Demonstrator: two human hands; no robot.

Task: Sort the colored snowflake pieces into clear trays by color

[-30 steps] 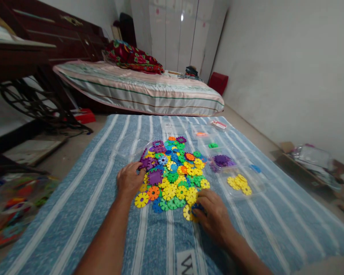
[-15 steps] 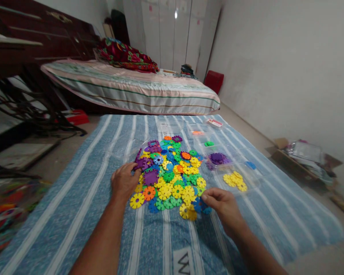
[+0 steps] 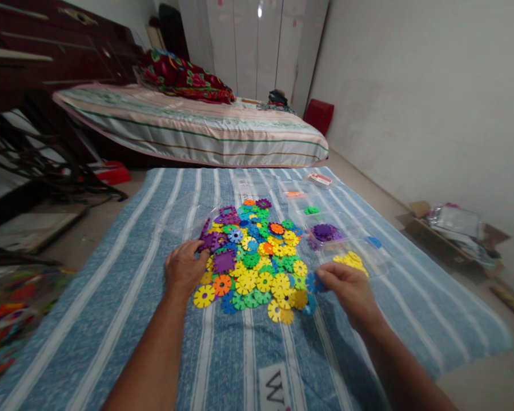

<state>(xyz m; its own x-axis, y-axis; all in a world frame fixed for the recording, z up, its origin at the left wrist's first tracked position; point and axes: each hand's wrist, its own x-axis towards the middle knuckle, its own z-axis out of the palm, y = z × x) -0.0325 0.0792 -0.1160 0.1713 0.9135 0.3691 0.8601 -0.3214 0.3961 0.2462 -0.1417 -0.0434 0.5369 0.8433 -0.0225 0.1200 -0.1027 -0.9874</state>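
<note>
A heap of flat plastic flower-shaped discs (image 3: 257, 262) in yellow, green, blue, orange and purple lies on a blue striped mat (image 3: 248, 354). My left hand (image 3: 183, 269) rests at the heap's left edge, fingers curled on purple pieces (image 3: 214, 242). My right hand (image 3: 346, 288) hovers at the heap's right side and pinches a blue disc (image 3: 313, 282). Just beyond it lies a clear tray with yellow discs (image 3: 351, 261).
More clear trays on the mat hold purple discs (image 3: 325, 232), green discs (image 3: 312, 210), an orange piece (image 3: 294, 194) and a blue piece (image 3: 373, 241). A mattress (image 3: 188, 128) lies behind the mat. A cardboard box (image 3: 454, 231) sits by the right wall. Colourful clutter (image 3: 12, 302) lies left.
My right hand has lifted from the heap's near edge and moved right and away with a blue disc pinched in it. My left hand has stayed put.
</note>
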